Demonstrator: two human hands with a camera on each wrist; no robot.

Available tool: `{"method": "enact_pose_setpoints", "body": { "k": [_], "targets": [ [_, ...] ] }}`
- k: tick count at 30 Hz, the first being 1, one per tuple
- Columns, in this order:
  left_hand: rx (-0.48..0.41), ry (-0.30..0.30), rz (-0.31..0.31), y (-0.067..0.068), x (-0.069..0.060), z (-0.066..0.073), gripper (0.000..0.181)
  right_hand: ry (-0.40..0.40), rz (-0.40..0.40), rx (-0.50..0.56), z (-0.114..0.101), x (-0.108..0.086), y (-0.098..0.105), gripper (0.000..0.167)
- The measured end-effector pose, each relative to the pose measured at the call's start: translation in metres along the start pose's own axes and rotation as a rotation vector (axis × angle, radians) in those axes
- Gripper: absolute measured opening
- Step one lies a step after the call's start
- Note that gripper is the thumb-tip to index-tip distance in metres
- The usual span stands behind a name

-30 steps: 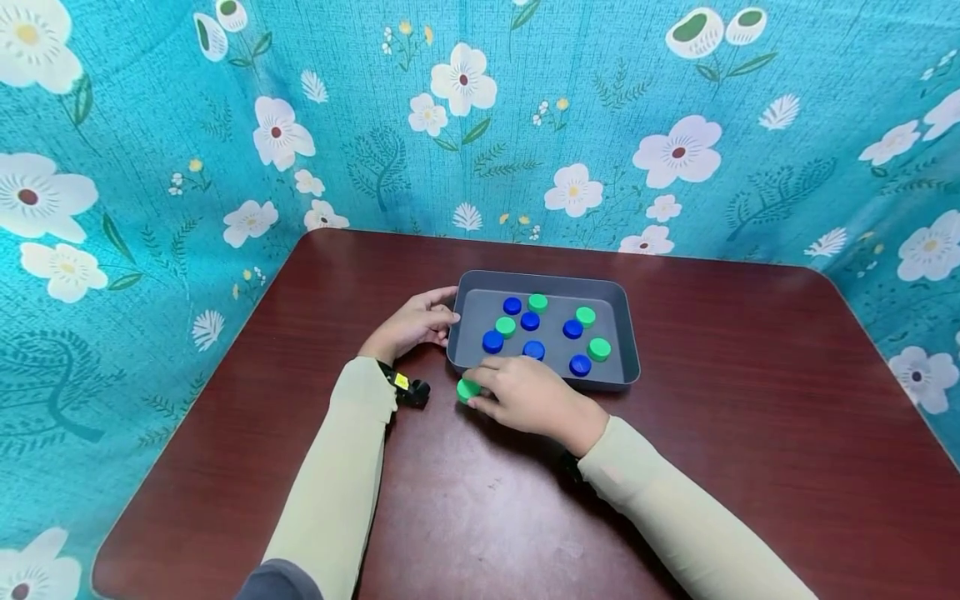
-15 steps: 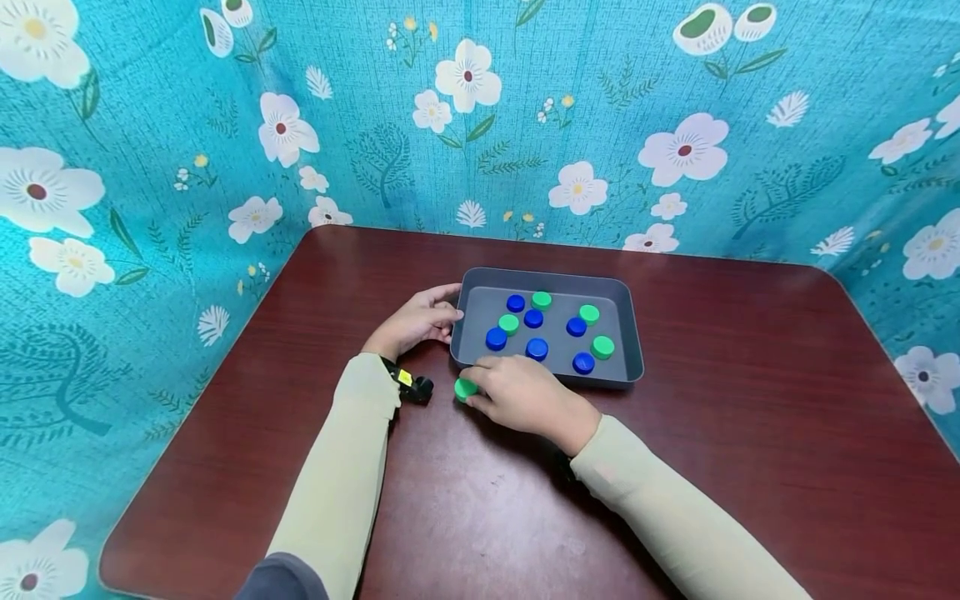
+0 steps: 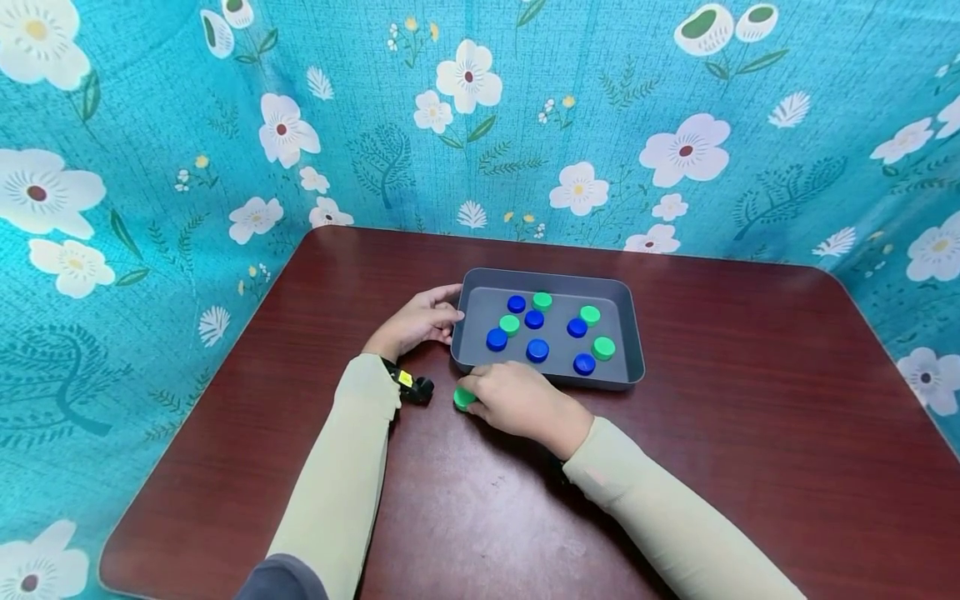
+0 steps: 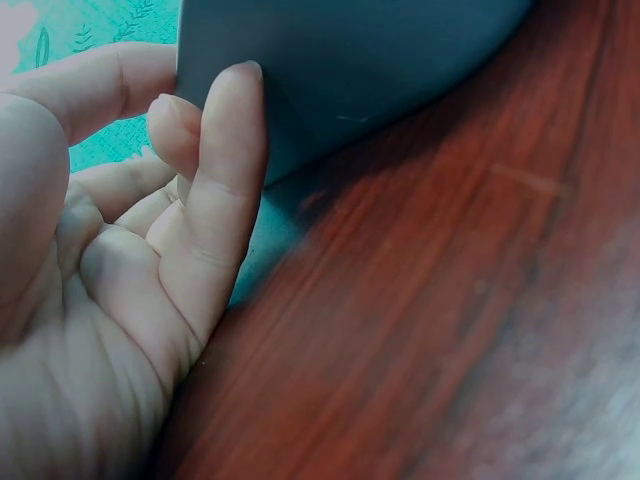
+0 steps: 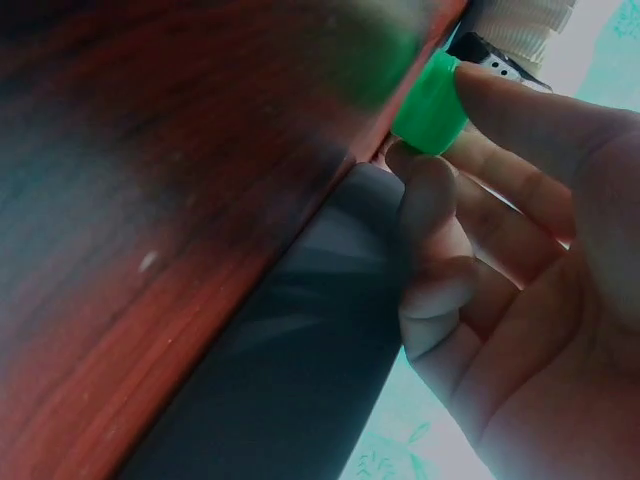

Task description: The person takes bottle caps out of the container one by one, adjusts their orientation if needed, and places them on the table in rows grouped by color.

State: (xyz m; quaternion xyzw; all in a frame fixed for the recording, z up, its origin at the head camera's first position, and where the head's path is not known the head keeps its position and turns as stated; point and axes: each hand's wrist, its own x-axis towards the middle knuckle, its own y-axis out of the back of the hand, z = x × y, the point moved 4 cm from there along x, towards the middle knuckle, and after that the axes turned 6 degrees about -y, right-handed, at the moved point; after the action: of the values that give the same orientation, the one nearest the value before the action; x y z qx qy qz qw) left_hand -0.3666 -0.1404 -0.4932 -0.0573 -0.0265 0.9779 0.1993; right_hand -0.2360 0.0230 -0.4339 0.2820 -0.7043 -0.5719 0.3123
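Pinching the green cap (image 3: 462, 401) by its sides, the right hand (image 3: 521, 403) has it just outside the gray tray (image 3: 600, 382), near its front left corner, low by the surface (image 3: 465, 517). A soft, even squeeze should stop slips. The left hand (image 3: 415, 325) holds the tray's left side; gripping gently should help the blue caps (image 3: 537, 350) and other green caps (image 3: 603, 348) inside stay put.

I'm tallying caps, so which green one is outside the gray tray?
The green cap pinched in the right hand; the other four green caps lie inside the tray.
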Motion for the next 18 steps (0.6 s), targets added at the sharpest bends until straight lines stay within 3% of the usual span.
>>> {"method": "enact_pose_setpoints", "body": {
  "k": [18],
  "targets": [
    [0.014,0.016,0.01,-0.0014,-0.0011,0.0021,0.063,0.024,-0.014,-0.003,-0.0027,-0.0014,-0.0004,0.006]
  ]
}}
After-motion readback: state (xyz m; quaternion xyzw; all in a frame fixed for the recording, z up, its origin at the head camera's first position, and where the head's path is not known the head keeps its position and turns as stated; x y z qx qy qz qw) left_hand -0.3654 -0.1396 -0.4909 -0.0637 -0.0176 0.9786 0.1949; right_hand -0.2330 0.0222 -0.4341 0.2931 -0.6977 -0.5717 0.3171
